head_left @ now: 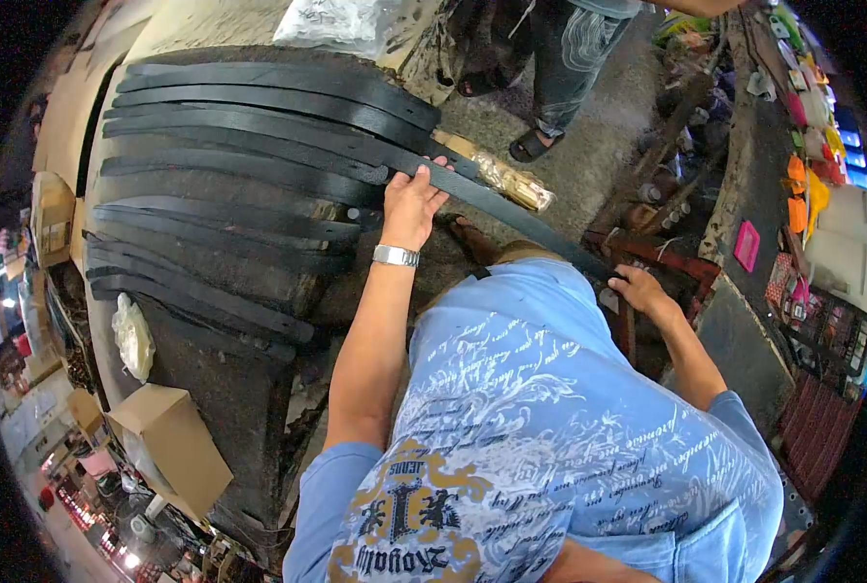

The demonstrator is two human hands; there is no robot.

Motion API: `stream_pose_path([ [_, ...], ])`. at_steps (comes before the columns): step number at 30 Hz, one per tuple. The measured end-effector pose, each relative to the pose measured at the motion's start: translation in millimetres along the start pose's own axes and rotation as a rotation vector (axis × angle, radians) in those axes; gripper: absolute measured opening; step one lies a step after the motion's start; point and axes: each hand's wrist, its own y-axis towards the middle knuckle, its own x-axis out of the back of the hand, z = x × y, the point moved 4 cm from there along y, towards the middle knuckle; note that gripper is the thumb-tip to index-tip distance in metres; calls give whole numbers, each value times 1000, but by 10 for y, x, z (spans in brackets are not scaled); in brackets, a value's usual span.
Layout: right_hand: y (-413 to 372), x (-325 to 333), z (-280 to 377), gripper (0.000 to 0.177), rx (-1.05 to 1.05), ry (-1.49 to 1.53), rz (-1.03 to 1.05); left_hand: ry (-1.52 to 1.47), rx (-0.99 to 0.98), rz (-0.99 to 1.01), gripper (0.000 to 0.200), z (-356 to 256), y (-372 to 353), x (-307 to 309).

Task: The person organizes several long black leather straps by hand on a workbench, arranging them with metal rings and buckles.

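A long dark leather strap (526, 219) runs slantwise from the pile of straps toward my right side. My left hand (414, 206), with a metal watch on its wrist, is closed on the strap near the pile, thumb on top and fingers along it. My right hand (644, 294) grips the strap's lower end, with the thumb over it. Several similar black straps (229, 155) lie side by side in loose rows on the dark table (200, 369). Beyond my left hand is a plastic-wrapped bundle of gold-coloured pieces (516, 183).
An open cardboard box (171, 447) and a pale plastic bag (133, 337) stand at the left. Clear plastic wrap (336, 24) lies at the far edge. Another person in sandals (560, 78) stands ahead. A reddish frame (662, 255) and cluttered shelf are right.
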Motion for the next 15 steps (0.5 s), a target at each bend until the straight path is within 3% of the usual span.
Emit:
stream_pose_path([
  [3, -28, -84, -429, 51, 19, -103, -160, -23, 0, 11, 26, 12, -7, 20],
  [4, -152, 26, -496, 49, -77, -207, -74, -42, -17, 34, 15, 19, -33, 37],
  [5, -181, -14, -863, 43, -80, -179, -132, -41, -15, 34, 15, 39, -30, 74],
  [8, -564, 190, -1433, 46, -258, -340, -95, -86, 21, 42, 11, 50, -132, 8],
  [9, -813, 236, -1672, 47, -222, -122, -216, -115, 33, 33, 10, 26, -180, -49],
  [11, -931, 397, -1845, 47, -188, -283, -183, -149, 77, 81, 8, -28, -235, -131],
  [13, -952, 521, -2186, 45, -478, -416, -100, -99, 100, 232, 9, -146, -508, -456],
  [15, -988, 584, -2509, 40, -470, -437, -212, 111, 142, 381, 21, -159, -868, -788],
])
